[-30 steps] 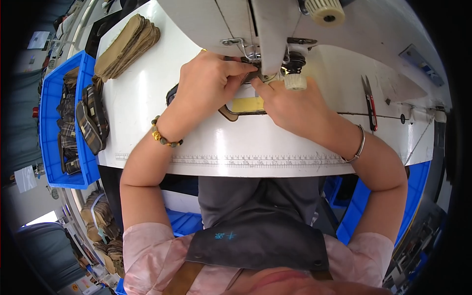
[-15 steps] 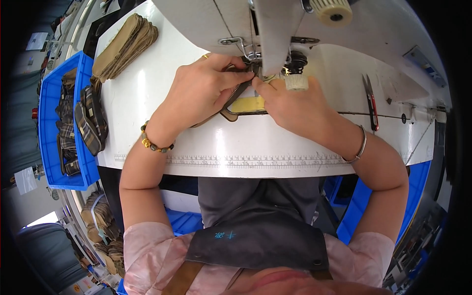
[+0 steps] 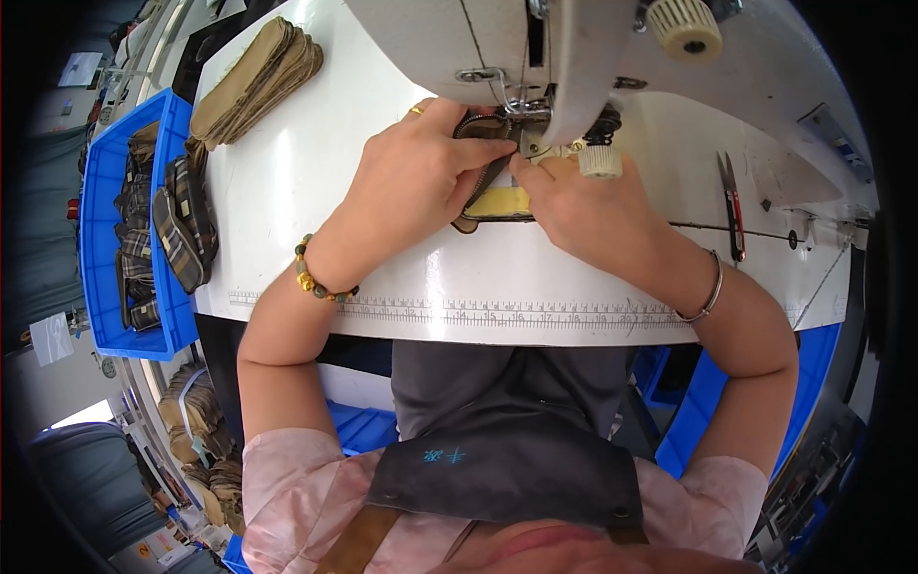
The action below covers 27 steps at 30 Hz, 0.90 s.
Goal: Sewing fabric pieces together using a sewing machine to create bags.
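Observation:
A dark zipper strip with brown fabric (image 3: 491, 179) lies curved beside the presser foot of the white sewing machine (image 3: 612, 57). My left hand (image 3: 411, 182) is closed on it, thumb and forefinger pinching its edge just in front of the foot. From the other side, the thumb and forefinger of my right hand (image 3: 602, 206) press together at the same edge. The zipper's teeth show in an arc near my left fingertips. Part of the piece is hidden beneath my left hand. Below the fingertips lies a yellow strip (image 3: 501, 202) on the machine bed.
Stacked tan fabric pieces (image 3: 253, 81) lie at the far left of the white table (image 3: 402, 311). A blue bin (image 3: 177, 320) with plaid pieces stands beside the left edge; another plaid piece (image 3: 184, 225) rests on its rim. Red-handled thread snips (image 3: 733, 210) lie at right.
The whole view has shifted slightly, so the machine appears farther right. More of the zipper's curved teeth now shows by the presser foot. Both hands keep their pinch at the edge.

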Tool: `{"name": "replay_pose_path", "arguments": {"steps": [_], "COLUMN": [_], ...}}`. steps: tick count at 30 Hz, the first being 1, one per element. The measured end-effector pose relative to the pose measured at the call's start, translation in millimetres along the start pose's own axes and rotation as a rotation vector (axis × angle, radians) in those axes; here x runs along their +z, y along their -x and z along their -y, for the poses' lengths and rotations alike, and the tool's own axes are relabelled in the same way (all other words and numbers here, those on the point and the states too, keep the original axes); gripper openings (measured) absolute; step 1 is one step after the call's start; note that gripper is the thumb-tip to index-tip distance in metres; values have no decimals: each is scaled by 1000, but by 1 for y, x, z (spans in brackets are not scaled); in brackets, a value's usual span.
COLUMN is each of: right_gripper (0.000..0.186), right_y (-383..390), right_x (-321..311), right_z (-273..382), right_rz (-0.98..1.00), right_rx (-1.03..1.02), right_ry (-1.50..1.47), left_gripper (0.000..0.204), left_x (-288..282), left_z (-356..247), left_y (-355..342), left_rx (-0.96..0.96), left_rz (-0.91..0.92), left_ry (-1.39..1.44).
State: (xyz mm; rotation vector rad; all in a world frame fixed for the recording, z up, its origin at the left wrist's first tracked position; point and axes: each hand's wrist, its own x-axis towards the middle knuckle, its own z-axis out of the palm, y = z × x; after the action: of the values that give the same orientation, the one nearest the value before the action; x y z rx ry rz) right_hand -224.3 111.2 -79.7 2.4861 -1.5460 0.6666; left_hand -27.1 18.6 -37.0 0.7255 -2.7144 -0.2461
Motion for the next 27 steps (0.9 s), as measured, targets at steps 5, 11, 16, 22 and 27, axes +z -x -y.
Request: {"name": "replay_pose_path", "arguments": {"steps": [5,11,16,22,27], "right_gripper": [31,22,14,12,12], "right_y": [-1,-2,1,-1,2], "right_x": [1,2,6,2,5], "right_z": [-2,-4,-7,-8,-13], "right_rz": [-23,-7,-5,-19,-12], "right_rx": [-8,24,33,37,20], "right_ry": [21,-3,5,16,30], "left_gripper": [38,25,28,31,31], "left_x": [1,-3,-1,-1,-1], "left_z": [6,-1,-4,-9,-11], "left_y": [-3,-3,-2,-2,-3], "left_rx": [70,-36,-57,-76,-93], "left_rz": [-30,48,46,39,27], "left_ry": [89,-49,-67,-95,-70]}}
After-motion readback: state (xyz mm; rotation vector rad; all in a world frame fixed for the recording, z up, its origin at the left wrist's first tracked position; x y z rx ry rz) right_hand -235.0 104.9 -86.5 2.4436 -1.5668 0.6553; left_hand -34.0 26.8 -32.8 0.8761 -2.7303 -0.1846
